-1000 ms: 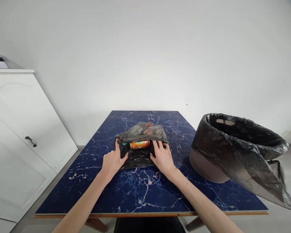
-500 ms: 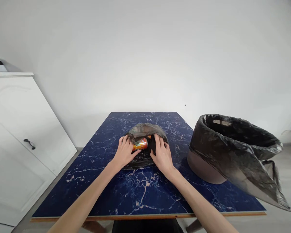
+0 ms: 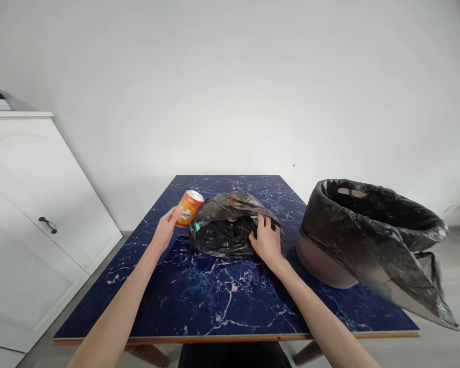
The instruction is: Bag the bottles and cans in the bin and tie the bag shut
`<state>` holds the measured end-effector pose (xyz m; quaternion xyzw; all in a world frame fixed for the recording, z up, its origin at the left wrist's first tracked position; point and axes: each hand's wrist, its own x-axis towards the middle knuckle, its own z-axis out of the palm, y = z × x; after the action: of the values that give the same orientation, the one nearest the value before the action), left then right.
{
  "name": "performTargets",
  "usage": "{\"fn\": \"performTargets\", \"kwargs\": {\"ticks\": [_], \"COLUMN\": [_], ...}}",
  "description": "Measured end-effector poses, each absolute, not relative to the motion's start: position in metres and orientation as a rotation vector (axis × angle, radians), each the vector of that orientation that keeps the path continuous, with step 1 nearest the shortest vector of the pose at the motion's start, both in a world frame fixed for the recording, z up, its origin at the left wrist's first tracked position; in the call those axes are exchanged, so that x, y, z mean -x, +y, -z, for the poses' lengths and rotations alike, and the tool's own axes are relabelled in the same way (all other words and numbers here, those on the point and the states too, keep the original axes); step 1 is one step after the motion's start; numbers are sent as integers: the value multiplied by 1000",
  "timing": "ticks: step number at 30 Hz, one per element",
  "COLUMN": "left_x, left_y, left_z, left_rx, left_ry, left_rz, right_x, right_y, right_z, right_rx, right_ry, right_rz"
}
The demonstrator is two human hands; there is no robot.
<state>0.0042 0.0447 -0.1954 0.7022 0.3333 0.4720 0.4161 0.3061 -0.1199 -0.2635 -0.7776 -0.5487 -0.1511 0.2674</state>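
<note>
My left hand [image 3: 167, 225] is closed around an orange drink can [image 3: 189, 208], tilted and held above the table, just left of a black plastic bag [image 3: 222, 240]. The bag lies on the table with its mouth open towards me. At the right side of that mouth, my right hand [image 3: 266, 237] grips the bag's edge, its fingertips partly hidden by the plastic. Something orange shows dimly through the top of the bag, and a small turquoise patch [image 3: 198, 226] is at its left edge.
A brownish bin [image 3: 322, 266] lined with a second black bag [image 3: 341, 225] stands on the right of the blue marbled table [image 3: 199, 306]; a flap of that liner hangs over the table's right edge. A white cabinet [image 3: 30, 214] is at the left, a pale wall behind.
My left hand has drawn the can out of the bag and moved up and left with it. My right hand has shifted slightly right, and the bag's mouth is wider.
</note>
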Motion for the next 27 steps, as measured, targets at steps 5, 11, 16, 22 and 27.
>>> {"fn": "performTargets", "kwargs": {"ticks": [5,11,16,22,27], "left_x": [5,15,12,13,15], "left_y": [60,61,63,51,47], "left_z": [199,201,204,205,204], "left_rx": [-1315,-1102,-1186,-1511,-1805], "left_ry": [773,778,975,1386,1471], "left_rz": [-1385,-1452,-1490,-1643,-1659], "right_x": [-305,-305,-305,-306,-304], "right_y": [-119,-119,-119,-119,-120], "right_z": [267,270,270,270,269], "right_rx": [2120,2138,2147,2141,2142], "right_ry": [-1491,-1510,-1513,-1527,-1536], "right_rz": [390,377,372,370,360]}}
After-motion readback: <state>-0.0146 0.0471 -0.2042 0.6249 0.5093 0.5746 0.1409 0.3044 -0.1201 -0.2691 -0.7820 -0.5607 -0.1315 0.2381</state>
